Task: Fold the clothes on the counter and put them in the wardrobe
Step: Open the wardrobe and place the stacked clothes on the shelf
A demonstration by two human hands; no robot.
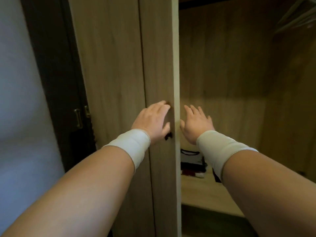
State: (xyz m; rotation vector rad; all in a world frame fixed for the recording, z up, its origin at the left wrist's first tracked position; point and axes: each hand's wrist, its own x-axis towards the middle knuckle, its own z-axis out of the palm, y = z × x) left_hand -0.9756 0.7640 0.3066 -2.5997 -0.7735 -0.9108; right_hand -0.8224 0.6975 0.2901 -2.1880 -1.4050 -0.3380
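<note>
Mid-frame, the left hand lies flat with fingers spread on the wardrobe door, the right hand reaches open-fingered just past the door's edge holding nothing, and folded clothes sit on the wardrobe's shelf lower center-right, partly behind the right forearm.

folded clothes: part-hidden by right forearm, door edge | hangers: blurred, cut off top-right
</note>
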